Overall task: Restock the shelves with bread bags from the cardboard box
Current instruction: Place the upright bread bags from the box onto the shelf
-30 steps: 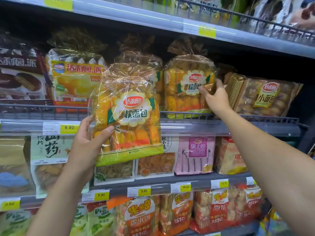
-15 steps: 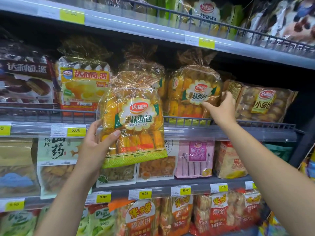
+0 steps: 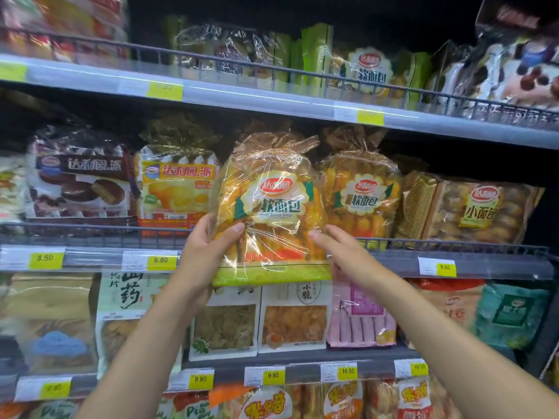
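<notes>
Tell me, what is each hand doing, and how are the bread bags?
Left hand: grips the held bag at its lower left edge.
Right hand: fingers straight, touching that bag's right side.
Held bag: upright, sealed, in front of the rail, not yet shelved.
Shelf bag: upright, sealed, behind the rail.

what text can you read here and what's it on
"达利园", "软面包": bread bag in left hand
"软面包": shelved bag beside it
"小面包": brown bag, far right
"达利园.派": dark pie pack, yellow pie pack
"8.50", "6.80", "9.90": middle shelf tags
"9.90", "9.90", "10.00", "10.00": lower shelf tags
"山药": pale snack pack
top shelf tags: blurred
</notes>
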Demonstrator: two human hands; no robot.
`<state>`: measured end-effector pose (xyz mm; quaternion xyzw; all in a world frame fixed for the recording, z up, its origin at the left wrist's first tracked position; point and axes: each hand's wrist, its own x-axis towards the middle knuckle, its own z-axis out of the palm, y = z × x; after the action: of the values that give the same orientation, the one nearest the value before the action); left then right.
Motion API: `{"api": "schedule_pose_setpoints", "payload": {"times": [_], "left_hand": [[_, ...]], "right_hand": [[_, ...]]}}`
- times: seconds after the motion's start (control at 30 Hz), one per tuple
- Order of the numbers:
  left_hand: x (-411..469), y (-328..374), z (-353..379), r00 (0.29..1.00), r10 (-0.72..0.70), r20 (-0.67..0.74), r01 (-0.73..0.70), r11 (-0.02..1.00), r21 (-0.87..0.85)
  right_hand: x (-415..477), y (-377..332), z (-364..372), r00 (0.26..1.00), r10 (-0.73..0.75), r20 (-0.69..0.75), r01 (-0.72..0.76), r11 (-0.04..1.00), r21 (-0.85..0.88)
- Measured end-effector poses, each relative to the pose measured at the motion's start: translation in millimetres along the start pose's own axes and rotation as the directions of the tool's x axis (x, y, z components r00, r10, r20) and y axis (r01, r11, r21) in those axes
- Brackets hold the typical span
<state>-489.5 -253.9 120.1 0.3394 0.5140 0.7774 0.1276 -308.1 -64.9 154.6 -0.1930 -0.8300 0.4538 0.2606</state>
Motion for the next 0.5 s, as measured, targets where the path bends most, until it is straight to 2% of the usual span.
{"api": "schedule_pose_setpoints", "payload": {"times": [0.13,0.2,0.3,0.5], "left_hand": [[29.6,22.0,0.3,0.998,-0.062,0.013,0.062,0.997,0.039],[43.3,30.5,-0.2,0.995,-0.087,0.042,0.085,0.995,0.05],[62.1,43.1,-0.2,0.997,-0.052,0.053,0.048,0.996,0.078],[86.3,60.7,3.8,0.995,0.098,-0.007,-0.086,0.906,0.414]], "right_hand": [[24.7,-21.8,-1.3,0.996,-0.005,-0.093,0.02,0.988,0.153],[36.8,-30.2,-0.7,0.994,-0.019,-0.11,0.036,0.987,0.156],[54.3,-42.0,0.1,0.987,-0.06,-0.149,0.079,0.989,0.125],[81.1,-52.0,5.5,0.947,-0.133,-0.292,0.156,0.986,0.056]]}}
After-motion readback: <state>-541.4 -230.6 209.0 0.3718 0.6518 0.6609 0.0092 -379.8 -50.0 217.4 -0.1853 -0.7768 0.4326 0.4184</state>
